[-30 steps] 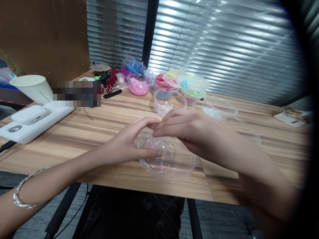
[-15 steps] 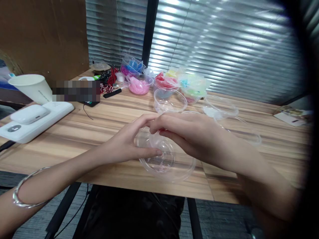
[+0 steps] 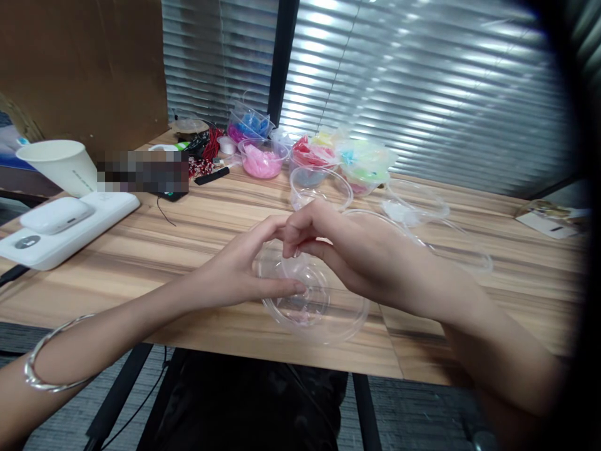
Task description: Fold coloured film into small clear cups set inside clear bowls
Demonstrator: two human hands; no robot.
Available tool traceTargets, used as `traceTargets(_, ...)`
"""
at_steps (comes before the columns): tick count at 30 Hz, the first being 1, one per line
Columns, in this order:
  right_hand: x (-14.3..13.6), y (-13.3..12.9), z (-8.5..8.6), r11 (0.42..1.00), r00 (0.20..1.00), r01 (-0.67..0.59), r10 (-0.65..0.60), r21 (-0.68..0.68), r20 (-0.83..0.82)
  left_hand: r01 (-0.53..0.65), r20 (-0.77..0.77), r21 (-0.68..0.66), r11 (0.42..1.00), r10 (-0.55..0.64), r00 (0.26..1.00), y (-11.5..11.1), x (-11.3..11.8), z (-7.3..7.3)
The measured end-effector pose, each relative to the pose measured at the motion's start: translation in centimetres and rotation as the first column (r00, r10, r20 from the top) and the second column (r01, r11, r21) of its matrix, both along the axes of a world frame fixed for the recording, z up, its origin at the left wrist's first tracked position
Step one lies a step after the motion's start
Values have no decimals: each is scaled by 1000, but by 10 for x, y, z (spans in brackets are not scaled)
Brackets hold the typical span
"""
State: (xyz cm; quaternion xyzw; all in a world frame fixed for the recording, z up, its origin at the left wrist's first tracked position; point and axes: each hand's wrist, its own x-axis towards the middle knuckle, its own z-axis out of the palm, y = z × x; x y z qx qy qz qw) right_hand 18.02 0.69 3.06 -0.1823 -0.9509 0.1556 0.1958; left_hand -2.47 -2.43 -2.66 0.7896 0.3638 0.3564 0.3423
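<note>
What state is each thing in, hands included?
Left hand, curved at clear round plastic container, grip unclear
Right hand, fingers bent, grip unclear
White paper cup, open-topped
White earbud case, closed, resting on white power bank
Clear plastic tub of pink material, uncovered
Grey window blinds, lowered

Over the far side of the bowl, the right hand now bends its fingers sharply, fingertips down, instead of stretching them flat; beyond the bowl, a clear rim shows past its knuckles.
</note>
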Motion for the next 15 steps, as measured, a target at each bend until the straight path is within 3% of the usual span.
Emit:
traceTargets(10,3,4,-2,997,998,52,-54,60,33,2,15,-42,999,-2,1000,1,1,0)
traceTargets(15,2,5,-3,999,999,38,-38,-24,7,-21,8,-37,999,21,1000,2,1,1)
